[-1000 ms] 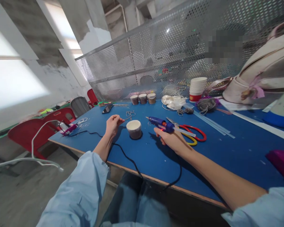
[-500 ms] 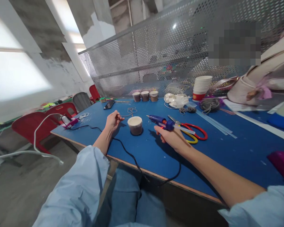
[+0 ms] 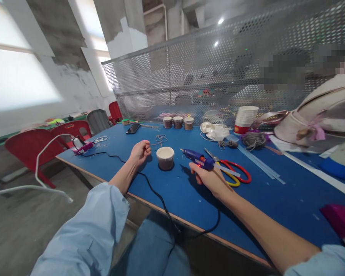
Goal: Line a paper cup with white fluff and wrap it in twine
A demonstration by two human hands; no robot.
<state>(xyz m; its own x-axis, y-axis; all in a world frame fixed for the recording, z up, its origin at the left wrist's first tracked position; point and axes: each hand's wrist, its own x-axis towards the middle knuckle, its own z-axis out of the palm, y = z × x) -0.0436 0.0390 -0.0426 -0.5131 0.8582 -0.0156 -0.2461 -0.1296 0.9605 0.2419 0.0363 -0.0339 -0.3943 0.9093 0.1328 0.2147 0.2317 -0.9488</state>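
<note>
My right hand (image 3: 209, 177) grips a blue glue gun (image 3: 196, 157) over the blue table (image 3: 276, 199), its nozzle pointing left toward a small brown-sided paper cup (image 3: 165, 158). My left hand (image 3: 140, 151) rests on the table just left of that cup, fingers curled and pinched on a thin string (image 3: 158, 140) that trails away from it. The gun's black cord (image 3: 158, 193) runs under my left wrist and off the table's front edge.
Red-and-yellow scissors (image 3: 235, 173) lie right of the gun. Behind are three small cups (image 3: 178, 122), a stack of white cups (image 3: 245, 118), twine (image 3: 253, 139), a phone (image 3: 132, 128) and a pale bag (image 3: 319, 111). A perforated metal screen (image 3: 207, 73) backs the table. Red chairs (image 3: 31, 147) stand left.
Both hands and the objects stay as they were; only the camera view has shifted slightly.
</note>
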